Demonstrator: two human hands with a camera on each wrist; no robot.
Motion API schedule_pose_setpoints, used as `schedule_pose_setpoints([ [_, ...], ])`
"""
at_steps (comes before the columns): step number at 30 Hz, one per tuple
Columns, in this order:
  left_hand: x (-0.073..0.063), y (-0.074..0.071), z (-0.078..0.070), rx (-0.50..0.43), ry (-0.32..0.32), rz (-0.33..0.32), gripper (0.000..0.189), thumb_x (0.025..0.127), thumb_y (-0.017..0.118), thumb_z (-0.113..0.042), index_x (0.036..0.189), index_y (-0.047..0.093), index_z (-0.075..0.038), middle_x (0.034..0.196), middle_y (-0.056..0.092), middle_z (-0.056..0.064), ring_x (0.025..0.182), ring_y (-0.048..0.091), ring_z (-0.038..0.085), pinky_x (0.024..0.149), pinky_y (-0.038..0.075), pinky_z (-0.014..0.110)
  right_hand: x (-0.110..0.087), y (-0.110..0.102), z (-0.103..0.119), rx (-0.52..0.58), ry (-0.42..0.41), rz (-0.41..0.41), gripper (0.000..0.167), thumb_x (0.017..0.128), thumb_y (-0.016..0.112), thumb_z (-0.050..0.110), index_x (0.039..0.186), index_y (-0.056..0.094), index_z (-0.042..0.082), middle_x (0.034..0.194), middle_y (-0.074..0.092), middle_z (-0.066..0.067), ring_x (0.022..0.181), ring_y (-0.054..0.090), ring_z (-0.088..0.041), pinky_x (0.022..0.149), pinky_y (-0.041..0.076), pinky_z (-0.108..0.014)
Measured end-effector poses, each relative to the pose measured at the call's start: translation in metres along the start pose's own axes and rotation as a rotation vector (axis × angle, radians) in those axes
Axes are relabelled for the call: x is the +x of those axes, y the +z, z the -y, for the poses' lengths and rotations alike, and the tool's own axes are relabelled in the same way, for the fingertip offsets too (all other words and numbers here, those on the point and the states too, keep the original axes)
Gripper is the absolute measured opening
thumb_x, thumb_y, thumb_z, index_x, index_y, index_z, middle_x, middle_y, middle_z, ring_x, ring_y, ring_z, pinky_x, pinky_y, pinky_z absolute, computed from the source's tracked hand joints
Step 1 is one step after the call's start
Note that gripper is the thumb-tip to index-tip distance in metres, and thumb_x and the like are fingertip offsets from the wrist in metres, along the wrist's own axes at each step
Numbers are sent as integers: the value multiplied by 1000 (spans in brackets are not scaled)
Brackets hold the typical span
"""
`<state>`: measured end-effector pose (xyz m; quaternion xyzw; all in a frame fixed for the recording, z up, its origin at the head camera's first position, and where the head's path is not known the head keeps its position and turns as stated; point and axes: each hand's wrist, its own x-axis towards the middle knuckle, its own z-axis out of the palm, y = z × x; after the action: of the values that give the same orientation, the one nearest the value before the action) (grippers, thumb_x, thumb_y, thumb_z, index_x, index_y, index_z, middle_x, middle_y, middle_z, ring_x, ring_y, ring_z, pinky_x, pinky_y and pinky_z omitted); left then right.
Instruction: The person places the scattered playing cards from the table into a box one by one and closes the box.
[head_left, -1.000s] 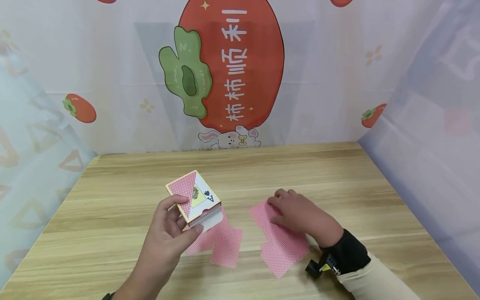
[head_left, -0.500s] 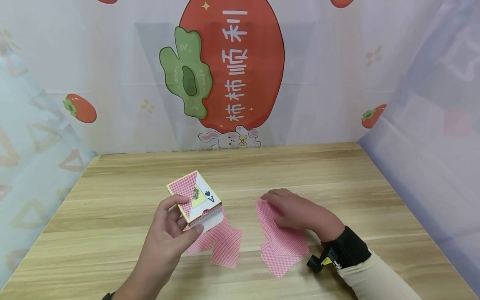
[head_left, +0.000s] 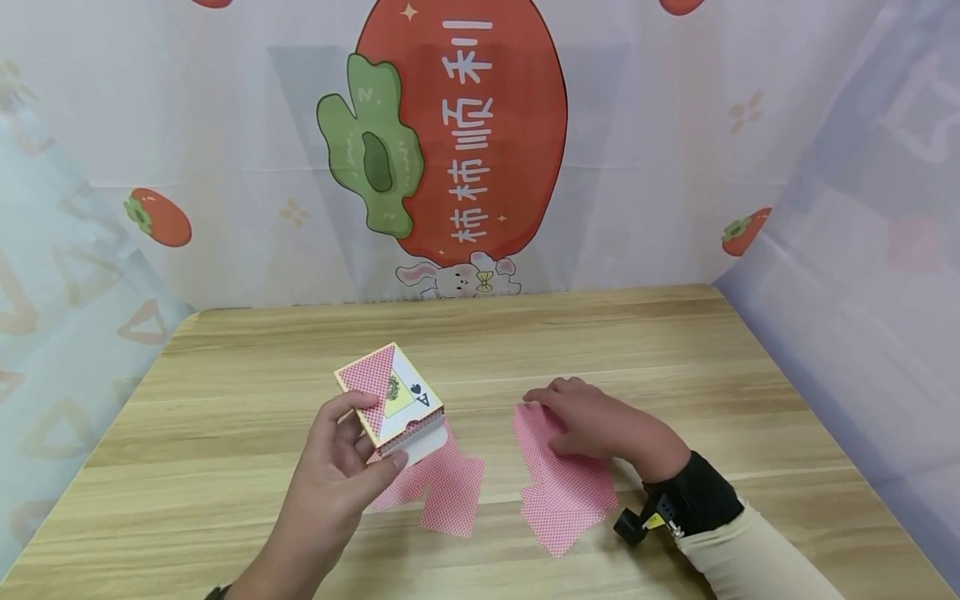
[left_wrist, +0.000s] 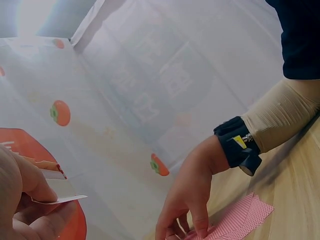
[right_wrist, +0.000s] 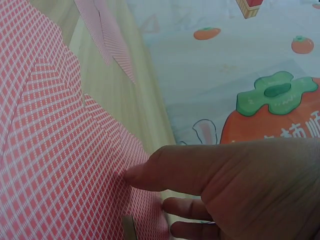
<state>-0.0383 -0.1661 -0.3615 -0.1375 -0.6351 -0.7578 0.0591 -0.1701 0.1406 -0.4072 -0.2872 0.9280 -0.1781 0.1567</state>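
Note:
My left hand (head_left: 337, 467) grips a playing card box (head_left: 397, 392), patterned red and white with an ace of spades on its front. The box is raised and tilted, its white flap (head_left: 423, 442) hanging open toward me under the thumb. On the right, my right hand (head_left: 600, 421) bends over a spread of red-checked playing cards (head_left: 566, 492), lying backs up. In the right wrist view the thumb (right_wrist: 142, 175) touches the cards' (right_wrist: 65, 165) surface, and the other fingers curl at their far edge. My palm hides part of this spread.
More red-backed cards (head_left: 453, 492) lie on the wooden table (head_left: 247, 400) behind and below the box, partly covered by it. A white curtain with persimmon prints (head_left: 472, 125) closes off the back and sides. A small camera on a black strap (head_left: 690, 496) sits on my right wrist.
My right hand has shifted slightly, and the upper cards beneath it have slid a little to the right. The left hand and the box have stayed nearly still.

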Motion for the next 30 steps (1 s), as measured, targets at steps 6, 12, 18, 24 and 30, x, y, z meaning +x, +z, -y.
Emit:
schedule_pose_setpoints([
  [6,-1,1,0,2,-12,-1,67,85,60,23,138,37,-10,132,53,16,108,62,22,85,59,30,1,1,-3,26,-1,12,63,83,76,14,143,54,20,119,57,-2,109,48,-21,87,45,-39],
  [12,-1,2,-1,20,-24,-3,67,85,61,22,139,37,-10,132,53,18,109,63,22,86,59,30,0,2,-4,36,8,13,65,83,74,12,144,52,20,120,56,-2,107,47,-20,86,44,-38],
  [18,-1,3,0,38,-30,-8,66,85,61,21,138,37,-10,132,54,18,110,63,22,86,59,31,-3,0,-3,-15,45,15,67,82,76,13,144,53,21,123,56,-3,108,48,-21,85,45,-38],
  [24,-1,3,-1,34,-38,-12,66,85,61,21,138,37,-10,132,54,18,110,63,22,87,59,31,-3,-1,-4,9,79,34,66,80,78,14,142,54,23,118,55,-2,105,46,-21,76,47,-34],
  [30,-2,3,0,25,-44,-13,66,85,61,21,138,37,-11,134,54,17,111,63,23,88,59,31,-1,-1,-6,70,92,31,69,77,80,14,141,55,24,116,53,-2,103,45,-21,72,48,-32],
])
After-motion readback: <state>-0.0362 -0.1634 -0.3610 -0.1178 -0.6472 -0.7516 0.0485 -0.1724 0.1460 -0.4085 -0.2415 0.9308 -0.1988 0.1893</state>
